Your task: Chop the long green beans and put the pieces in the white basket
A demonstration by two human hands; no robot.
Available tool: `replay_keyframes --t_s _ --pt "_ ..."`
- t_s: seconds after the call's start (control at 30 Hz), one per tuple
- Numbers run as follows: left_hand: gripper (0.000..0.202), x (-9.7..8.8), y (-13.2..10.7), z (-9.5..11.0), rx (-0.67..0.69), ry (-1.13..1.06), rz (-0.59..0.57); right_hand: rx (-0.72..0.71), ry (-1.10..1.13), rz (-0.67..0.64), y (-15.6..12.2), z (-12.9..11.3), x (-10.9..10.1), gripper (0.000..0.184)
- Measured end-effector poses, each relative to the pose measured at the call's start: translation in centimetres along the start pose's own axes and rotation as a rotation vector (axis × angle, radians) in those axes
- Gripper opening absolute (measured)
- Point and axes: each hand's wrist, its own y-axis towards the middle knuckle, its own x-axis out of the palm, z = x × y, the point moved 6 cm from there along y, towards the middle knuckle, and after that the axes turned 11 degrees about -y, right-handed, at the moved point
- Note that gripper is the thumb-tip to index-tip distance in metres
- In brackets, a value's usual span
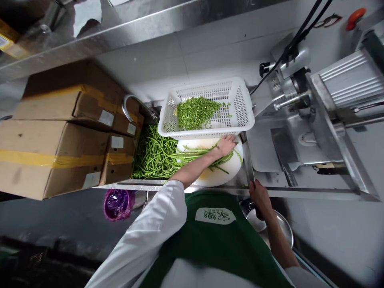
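My left hand [225, 145] lies on a bundle of long green beans [198, 153] stretched across a round white cutting board [216, 176]. Its fingers curl over the stems and press them down. My right hand [260, 197] is closed round the dark handle of a knife [249, 168] at the board's right edge. The blade shows edge-on and points away from me. Just beyond the board stands a white plastic basket [207, 132] holding a heap of chopped green bean pieces [195, 113].
A sink left of the board is piled with long beans [151, 156], under a curved tap [132, 105]. Taped cardboard boxes [60, 156] are stacked at the left. A metal slicing machine [315, 112] fills the right. A purple bag [115, 204] and a steel bowl [285, 229] sit below the counter.
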Motion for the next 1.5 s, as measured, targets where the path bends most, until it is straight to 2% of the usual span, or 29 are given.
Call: replay_keyframes --t_s 0.13,0.23,0.3,0.4,0.47,0.53,0.63,0.7,0.73,0.8,0.93,1.0,1.1,1.2,1.27,1.37,1.5 --pt "0.029 -2.3 -3.1 -0.4 -0.007 -0.117 0.221 0.005 0.020 -0.016 -0.1 -0.1 0.0 0.034" --pt "0.028 -2.7 -6.6 -2.4 -0.095 -0.224 0.340 0.016 0.035 -0.035 -0.2 -0.1 0.0 0.034" --pt "0.030 -1.6 -8.6 -4.4 -0.215 -0.265 0.307 0.018 0.040 -0.036 -0.2 0.0 -0.1 0.034" --pt "0.034 1.2 -10.7 -6.7 -0.419 -0.270 0.148 0.021 0.040 -0.035 -0.3 0.0 -0.3 0.034" --pt "0.049 2.5 -11.3 -7.3 -0.520 -0.278 0.080 0.025 0.032 -0.034 -0.3 0.0 -0.5 0.034" --pt "0.074 3.6 -11.2 -6.7 -0.520 -0.311 -0.005 0.024 0.019 -0.031 -0.3 -0.1 -0.6 0.034" --pt "0.113 4.9 -11.1 -3.8 -0.369 -0.279 -0.150 0.014 -0.003 -0.023 -0.3 -0.3 -0.9 0.034" --pt "0.128 5.2 -11.6 -2.1 -0.299 -0.196 -0.137 0.004 -0.018 -0.014 -0.4 -0.4 -1.1 0.035" --pt "0.127 5.2 -11.9 -1.5 -0.285 -0.165 -0.106 -0.001 -0.023 -0.009 -0.4 -0.4 -1.1 0.036" --pt "0.112 5.3 -12.6 -0.7 -0.272 -0.154 -0.055 -0.005 -0.024 -0.001 -0.3 -0.3 -1.1 0.036" --pt "0.081 5.2 -12.9 -1.2 -0.348 -0.190 -0.008 -0.015 -0.015 0.020 -0.1 0.0 -0.9 0.036" --pt "0.082 4.9 -12.5 -2.0 -0.428 -0.193 0.003 -0.022 -0.022 0.033 0.0 0.1 -0.8 0.036" --pt "0.103 4.4 -11.5 -2.7 -0.510 -0.193 -0.036 -0.024 -0.050 0.044 0.0 0.1 -0.6 0.036" --pt "0.124 4.2 -10.1 -2.4 -0.528 -0.198 -0.072 -0.037 -0.070 0.061 0.0 0.0 -0.7 0.036" --pt "0.130 4.4 -9.3 -1.7 -0.505 -0.194 -0.063 -0.042 -0.074 0.068 -0.1 0.0 -0.8 0.037" --pt "0.121 4.9 -9.1 -0.9 -0.449 -0.175 0.003 -0.035 -0.083 0.068 -0.1 0.1 -1.0 0.037" --pt "0.100 5.4 -11.0 -0.8 -0.357 -0.185 0.028 -0.047 -0.072 0.071 -0.1 0.1 -0.9 0.036"
